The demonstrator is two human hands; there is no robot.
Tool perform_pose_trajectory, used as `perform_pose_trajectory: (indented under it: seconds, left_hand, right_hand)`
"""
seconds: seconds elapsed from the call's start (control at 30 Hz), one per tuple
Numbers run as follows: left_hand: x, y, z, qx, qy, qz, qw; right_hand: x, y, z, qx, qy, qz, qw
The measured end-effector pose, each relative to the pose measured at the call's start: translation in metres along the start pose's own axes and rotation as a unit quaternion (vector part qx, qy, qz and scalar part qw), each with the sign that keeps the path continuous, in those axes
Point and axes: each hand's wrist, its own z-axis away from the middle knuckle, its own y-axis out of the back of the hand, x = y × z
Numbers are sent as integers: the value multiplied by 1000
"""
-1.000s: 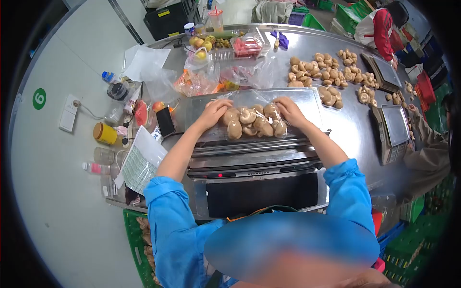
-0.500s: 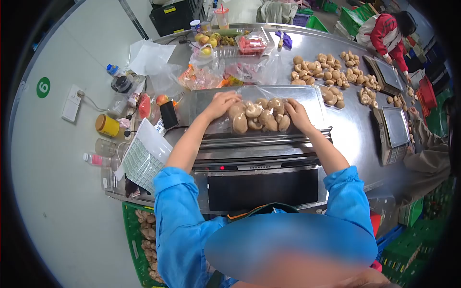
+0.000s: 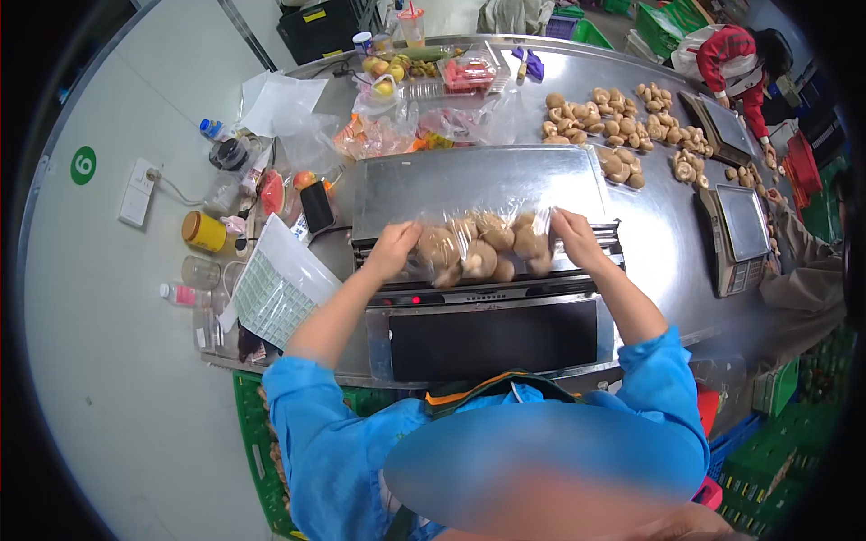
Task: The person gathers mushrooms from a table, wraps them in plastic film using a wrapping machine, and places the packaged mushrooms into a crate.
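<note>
A clear plastic bag of brown mushrooms (image 3: 480,245) hangs between my hands over the near bars of a metal wrapping machine (image 3: 483,185). My left hand (image 3: 393,251) is closed on the bag's left end. At the opposite end, my right hand (image 3: 579,240) pinches the plastic. The mushrooms look slightly blurred, and the film is creased across them. Below the bag runs a control strip with a red light (image 3: 416,299), above a black panel (image 3: 494,341).
Mushroom piles (image 3: 613,122) lie to the right, beside two scales (image 3: 741,225). Another person in a red sleeve (image 3: 722,59) works at the far right. Fruit, plastic bags (image 3: 383,135), a phone (image 3: 316,206) and jars crowd the left. A green crate (image 3: 255,451) stands below.
The bagged mushrooms have moved off the flat plate toward me, over the bars. Both hands came back with them and now grip the bag's ends.
</note>
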Motion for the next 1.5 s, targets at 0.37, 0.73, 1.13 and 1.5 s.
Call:
perform_pose_trajectory:
  seconds: [0.37, 0.73, 1.13, 1.5]
  left_hand:
    - [-55, -80, 141, -34, 160, 48, 985]
    - [-161, -167, 263, -13, 325, 282, 902]
    - [50, -210, 228, -118, 198, 682, 694]
    - [46, -234, 306, 2, 317, 724, 612]
  right_hand:
    - [87, -55, 170, -11, -178, -33, 983]
    - [76, -100, 255, 19, -547, -372, 750]
    - [16, -100, 205, -467, -16, 115, 877]
    - [-71, -92, 176, -565, 7, -146, 812]
